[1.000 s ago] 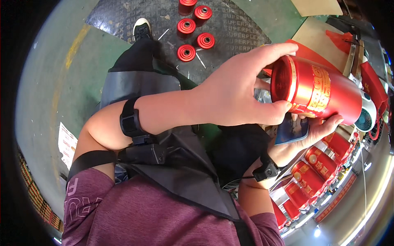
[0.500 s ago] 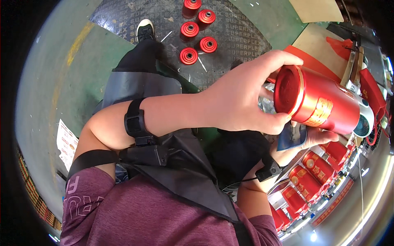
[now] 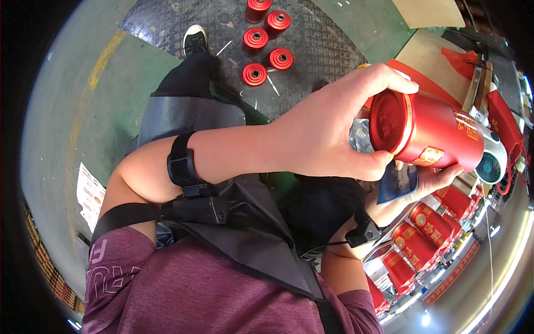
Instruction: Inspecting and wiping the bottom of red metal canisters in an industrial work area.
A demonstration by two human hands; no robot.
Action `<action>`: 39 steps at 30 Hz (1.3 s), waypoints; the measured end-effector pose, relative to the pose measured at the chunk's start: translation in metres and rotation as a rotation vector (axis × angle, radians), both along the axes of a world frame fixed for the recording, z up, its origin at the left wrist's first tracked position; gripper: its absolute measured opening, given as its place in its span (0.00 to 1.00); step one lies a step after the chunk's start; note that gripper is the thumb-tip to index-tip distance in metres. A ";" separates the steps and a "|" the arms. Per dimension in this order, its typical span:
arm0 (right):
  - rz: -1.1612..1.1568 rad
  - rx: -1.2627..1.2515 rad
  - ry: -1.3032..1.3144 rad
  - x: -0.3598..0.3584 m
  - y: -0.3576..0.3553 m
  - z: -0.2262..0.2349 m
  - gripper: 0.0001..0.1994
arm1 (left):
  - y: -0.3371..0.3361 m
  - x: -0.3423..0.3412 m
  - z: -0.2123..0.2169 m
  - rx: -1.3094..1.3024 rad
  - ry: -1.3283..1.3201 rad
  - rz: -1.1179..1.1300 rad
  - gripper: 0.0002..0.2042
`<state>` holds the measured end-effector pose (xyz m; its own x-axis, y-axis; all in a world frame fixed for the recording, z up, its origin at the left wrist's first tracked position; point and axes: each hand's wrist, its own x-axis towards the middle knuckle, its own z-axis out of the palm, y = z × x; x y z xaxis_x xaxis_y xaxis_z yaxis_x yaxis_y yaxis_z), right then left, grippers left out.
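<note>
Both hands are on one red can [image 3: 431, 136], held on its side at chest height: left hand [image 3: 328, 133] is clamped round its end, right hand [image 3: 434, 181] is cupped beneath. Inspection or end-fitting is judged underway; a firm grip is called for next.

The red can [image 3: 431, 136] tips further, its end turning toward the camera as the left hand [image 3: 328, 133] regrips the rim.
</note>
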<state>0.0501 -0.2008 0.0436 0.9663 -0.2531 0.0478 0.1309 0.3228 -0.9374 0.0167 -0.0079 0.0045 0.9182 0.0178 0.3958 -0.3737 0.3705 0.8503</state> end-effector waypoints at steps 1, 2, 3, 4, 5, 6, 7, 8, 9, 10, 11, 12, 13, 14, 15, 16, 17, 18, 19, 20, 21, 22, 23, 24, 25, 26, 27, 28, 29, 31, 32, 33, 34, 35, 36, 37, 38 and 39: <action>-0.013 -0.007 -0.013 -0.001 0.001 0.000 0.39 | -0.001 0.000 0.000 -0.027 0.021 -0.020 0.36; 0.010 0.030 -0.003 -0.001 -0.001 0.000 0.39 | -0.001 0.000 0.001 -0.055 0.043 -0.039 0.36; 0.033 0.067 0.007 -0.002 -0.004 0.000 0.39 | -0.001 -0.001 0.003 -0.100 0.080 -0.080 0.36; 0.056 0.105 0.016 -0.003 -0.005 0.001 0.39 | 0.000 -0.001 0.005 -0.144 0.117 -0.120 0.35; 0.049 0.117 0.016 -0.004 -0.006 0.001 0.38 | 0.000 -0.001 0.006 -0.164 0.129 -0.139 0.35; 0.041 0.129 0.016 -0.005 -0.005 0.002 0.38 | 0.000 0.000 0.006 -0.185 0.141 -0.159 0.35; 0.034 0.142 0.015 -0.006 -0.004 0.002 0.38 | 0.001 0.000 0.006 -0.204 0.153 -0.177 0.34; 0.030 0.133 0.001 -0.006 -0.005 0.001 0.38 | 0.001 0.000 0.006 -0.208 0.168 -0.185 0.34; 0.024 0.124 -0.013 -0.005 -0.006 0.000 0.38 | 0.002 0.000 0.007 -0.211 0.183 -0.193 0.34; 0.022 0.117 -0.027 -0.004 -0.007 -0.001 0.37 | 0.003 0.000 0.008 -0.214 0.198 -0.198 0.33; 0.032 0.122 -0.022 -0.005 -0.006 0.000 0.37 | 0.003 0.000 0.009 -0.225 0.211 -0.205 0.33; 0.042 0.127 -0.017 -0.006 -0.004 0.002 0.37 | 0.004 0.000 0.009 -0.236 0.224 -0.211 0.33; 0.051 0.130 -0.011 -0.007 -0.002 0.004 0.38 | 0.004 0.000 0.010 -0.249 0.237 -0.219 0.33; 0.037 0.114 -0.007 -0.008 0.001 0.004 0.38 | 0.004 0.000 0.010 -0.258 0.244 -0.225 0.32; 0.022 0.097 -0.002 -0.009 0.004 0.005 0.38 | 0.005 0.001 0.010 -0.268 0.250 -0.231 0.32; 0.009 0.081 0.001 -0.010 0.005 0.006 0.38 | 0.005 0.001 0.010 -0.277 0.256 -0.236 0.32; 0.014 0.083 0.000 -0.010 0.006 0.006 0.38 | 0.005 0.001 0.010 -0.286 0.253 -0.237 0.32; 0.020 0.085 -0.002 -0.010 0.006 0.006 0.38 | 0.004 0.002 0.010 -0.296 0.250 -0.237 0.32; 0.025 0.087 -0.003 -0.010 0.006 0.006 0.39 | 0.004 0.002 0.010 -0.306 0.247 -0.238 0.32; 0.021 0.088 -0.002 -0.010 0.006 0.005 0.39 | 0.005 0.003 0.010 -0.315 0.262 -0.252 0.31; 0.017 0.089 0.000 -0.009 0.005 0.005 0.39 | 0.006 0.003 0.010 -0.324 0.277 -0.266 0.31; 0.014 0.091 0.001 -0.009 0.005 0.004 0.39 | 0.007 0.003 0.010 -0.333 0.292 -0.278 0.31; 0.025 0.104 0.006 -0.008 0.003 0.004 0.39 | 0.007 0.003 0.011 -0.343 0.294 -0.277 0.31; 0.036 0.117 0.010 -0.007 0.000 0.004 0.39 | 0.006 0.003 0.012 -0.353 0.296 -0.275 0.31; 0.047 0.130 0.015 -0.007 -0.001 0.004 0.40 | 0.006 0.002 0.012 -0.362 0.298 -0.274 0.30; 0.039 0.122 0.013 -0.007 0.001 0.004 0.39 | 0.006 0.002 0.012 -0.358 0.297 -0.273 0.30; 0.032 0.114 0.011 -0.008 0.004 0.005 0.39 | 0.006 0.002 0.011 -0.354 0.296 -0.272 0.30; 0.023 0.104 0.007 -0.009 0.006 0.006 0.39 | 0.006 0.003 0.011 -0.352 0.294 -0.273 0.30; 0.041 0.120 0.009 -0.008 0.004 0.006 0.39 | 0.006 0.003 0.011 -0.359 0.294 -0.275 0.30; 0.082 0.156 0.013 -0.007 -0.002 0.004 0.39 | 0.006 0.003 0.011 -0.370 0.296 -0.276 0.29; 0.084 0.166 0.017 -0.006 -0.003 0.003 0.39 | 0.006 0.002 0.011 -0.364 0.298 -0.271 0.29; 0.086 0.176 0.021 -0.006 -0.004 0.002 0.39 | 0.006 0.002 0.011 -0.357 0.300 -0.265 0.29; 0.085 0.182 0.023 -0.006 -0.005 0.002 0.39 | 0.006 0.002 0.011 -0.354 0.301 -0.265 0.29; 0.079 0.172 0.020 -0.007 -0.006 0.002 0.39 | 0.006 0.003 0.011 -0.357 0.296 -0.269 0.29; 0.074 0.163 0.017 -0.007 -0.007 0.003 0.39 | 0.006 0.003 0.011 -0.360 0.292 -0.273 0.29; 0.070 0.155 0.014 -0.007 -0.007 0.002 0.38 | 0.006 0.003 0.011 -0.362 0.289 -0.274 0.29; 0.060 0.149 0.008 -0.007 -0.007 0.003 0.38 | 0.006 0.002 0.012 -0.360 0.284 -0.268 0.29; 0.049 0.143 0.001 -0.007 -0.005 0.004 0.38 | 0.005 0.001 0.013 -0.358 0.279 -0.261 0.29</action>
<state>0.0433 -0.2059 0.0471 0.9775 -0.2103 0.0141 0.1114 0.4586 -0.8816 0.0179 -0.0025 0.0172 0.9796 -0.1368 0.1469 -0.0074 0.7067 0.7075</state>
